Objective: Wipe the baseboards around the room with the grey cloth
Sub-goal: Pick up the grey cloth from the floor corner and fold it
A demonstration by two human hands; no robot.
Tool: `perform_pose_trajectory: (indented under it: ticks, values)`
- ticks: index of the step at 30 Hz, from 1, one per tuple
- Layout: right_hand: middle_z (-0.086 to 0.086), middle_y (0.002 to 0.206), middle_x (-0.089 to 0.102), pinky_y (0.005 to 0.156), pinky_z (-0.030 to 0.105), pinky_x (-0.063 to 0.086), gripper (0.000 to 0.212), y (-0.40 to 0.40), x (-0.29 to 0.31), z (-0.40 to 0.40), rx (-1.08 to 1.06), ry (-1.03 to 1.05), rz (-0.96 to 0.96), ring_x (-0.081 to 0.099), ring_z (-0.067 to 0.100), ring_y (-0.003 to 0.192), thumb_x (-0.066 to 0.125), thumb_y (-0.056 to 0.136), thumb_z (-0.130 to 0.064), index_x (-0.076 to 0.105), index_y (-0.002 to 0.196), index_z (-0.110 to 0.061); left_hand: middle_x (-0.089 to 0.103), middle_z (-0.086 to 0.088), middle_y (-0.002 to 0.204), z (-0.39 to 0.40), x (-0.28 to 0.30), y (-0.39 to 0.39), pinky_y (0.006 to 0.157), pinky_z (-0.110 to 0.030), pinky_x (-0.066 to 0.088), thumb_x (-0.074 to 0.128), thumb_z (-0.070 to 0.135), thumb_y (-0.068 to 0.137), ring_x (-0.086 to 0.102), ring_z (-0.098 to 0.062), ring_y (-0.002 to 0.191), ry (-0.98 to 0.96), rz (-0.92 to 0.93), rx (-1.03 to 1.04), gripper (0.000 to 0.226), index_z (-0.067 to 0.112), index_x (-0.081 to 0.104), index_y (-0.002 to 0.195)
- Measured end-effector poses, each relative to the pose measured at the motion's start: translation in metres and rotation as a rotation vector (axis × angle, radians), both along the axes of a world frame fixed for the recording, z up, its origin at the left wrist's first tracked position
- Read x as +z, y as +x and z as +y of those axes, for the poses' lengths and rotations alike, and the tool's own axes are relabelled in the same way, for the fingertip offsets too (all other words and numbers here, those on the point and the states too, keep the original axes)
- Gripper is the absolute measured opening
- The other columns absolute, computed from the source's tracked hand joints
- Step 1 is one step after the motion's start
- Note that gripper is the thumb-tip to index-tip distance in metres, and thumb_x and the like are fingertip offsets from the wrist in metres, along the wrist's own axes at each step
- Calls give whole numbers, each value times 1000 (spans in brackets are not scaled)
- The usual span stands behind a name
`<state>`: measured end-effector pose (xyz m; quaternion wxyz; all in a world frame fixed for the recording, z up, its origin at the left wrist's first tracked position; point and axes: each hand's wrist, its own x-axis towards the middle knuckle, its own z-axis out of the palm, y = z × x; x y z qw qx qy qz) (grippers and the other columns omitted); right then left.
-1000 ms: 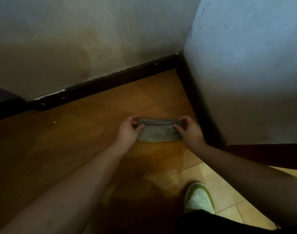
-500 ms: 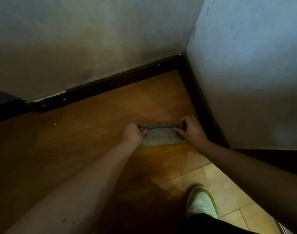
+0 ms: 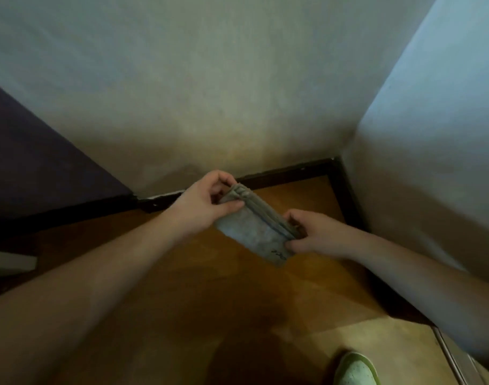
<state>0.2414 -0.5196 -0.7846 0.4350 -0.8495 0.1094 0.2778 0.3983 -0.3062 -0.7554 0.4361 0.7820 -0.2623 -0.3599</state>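
Observation:
A folded grey cloth (image 3: 254, 232) hangs tilted in the air between both hands, above the wooden floor. My left hand (image 3: 207, 201) pinches its upper left end, close to the wall. My right hand (image 3: 313, 234) grips its lower right end. A dark baseboard (image 3: 287, 173) runs along the foot of the far wall, just behind my left hand, and meets a second dark baseboard (image 3: 346, 195) in the corner under the right wall.
Pale walls (image 3: 210, 93) close the corner ahead and to the right. A dark panel (image 3: 29, 168) stands at the left. A green and white shoe (image 3: 356, 369) is on the floor at the bottom right, by a floor threshold strip (image 3: 449, 354).
Both hands have lifted the cloth off the floor and tilted it, the left end rising toward the far baseboard. The view has swung up and to the left.

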Motion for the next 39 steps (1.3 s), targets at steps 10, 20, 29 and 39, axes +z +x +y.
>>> perform_pose_trajectory:
  ticks: [10,20,29,39]
  values:
    - [-13,107,70,88,31,53,31,73,195,92,51,-90,-385,63,2,94,70,89,-37,63,119,-35,67,26,98,57,145,-18,74,-15,53,87,43,66,66,4,89,-231,-569,253,47,45,57,102]
    - [-10,102,75,90,39,54,42,37,187,110,-452,338,-386,71,9,95,67,77,-61,72,105,-30,73,3,116,84,133,-29,82,-27,58,73,55,83,70,-16,107,-458,165,159,35,37,70,113]
    - [-15,111,72,85,28,55,50,35,167,114,-370,506,-195,68,6,103,63,71,-68,67,112,-41,74,3,108,77,120,-48,86,-46,60,67,35,92,72,-17,101,-419,111,393,21,29,67,112]
    - [-8,109,74,72,18,56,34,36,164,112,-376,589,-301,71,11,98,65,80,-52,70,111,-37,72,1,113,84,126,-42,75,-29,59,54,14,101,70,-19,105,-437,285,297,27,21,54,127]
